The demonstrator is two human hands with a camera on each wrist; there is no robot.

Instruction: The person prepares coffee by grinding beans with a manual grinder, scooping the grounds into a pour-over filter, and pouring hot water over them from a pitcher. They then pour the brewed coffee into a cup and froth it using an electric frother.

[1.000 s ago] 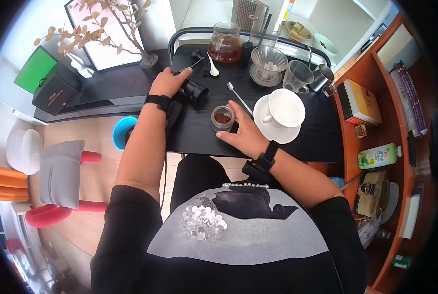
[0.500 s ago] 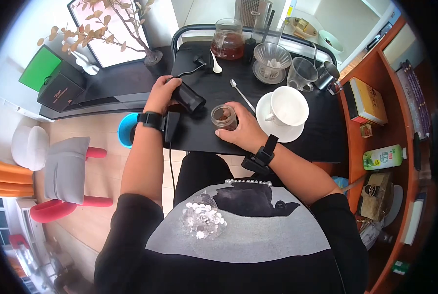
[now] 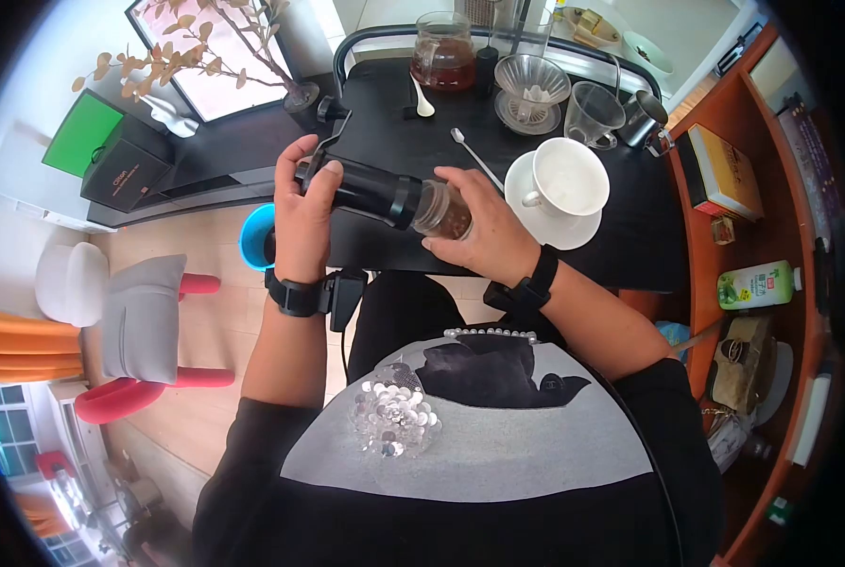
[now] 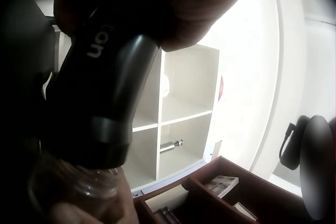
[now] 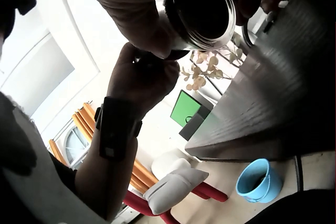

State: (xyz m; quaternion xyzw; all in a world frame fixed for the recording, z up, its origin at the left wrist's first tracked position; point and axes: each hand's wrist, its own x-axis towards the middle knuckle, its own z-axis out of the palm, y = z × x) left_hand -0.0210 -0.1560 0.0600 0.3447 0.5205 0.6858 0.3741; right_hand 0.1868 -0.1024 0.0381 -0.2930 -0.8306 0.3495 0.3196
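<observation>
My left hand (image 3: 301,208) grips a black hand coffee grinder (image 3: 370,192), its crank at the far end. The grinder lies tilted almost level above the black table (image 3: 621,265). In my right hand (image 3: 498,241) is a small clear glass jar (image 3: 447,215) with brown coffee grounds inside, held between thumb and fingers. The grinder's lower end meets the jar's threaded mouth. From the left wrist view, the grinder body (image 4: 100,103) stands over the jar (image 4: 73,184). The jar's glass rim (image 5: 220,35) shows close up in the right wrist view.
A white cup (image 3: 569,180) on a saucer (image 3: 564,234) stands right of the jar, a long spoon (image 3: 477,159) beside it. Behind are a glass pot of brown liquid (image 3: 443,57), a clear dripper (image 3: 533,85), a glass mug (image 3: 594,113) and a metal pitcher (image 3: 644,118).
The left hand has lifted the grinder off the table and brought it right and nearer, its end to the jar's mouth. The right hand has raised and tipped the jar toward it.
</observation>
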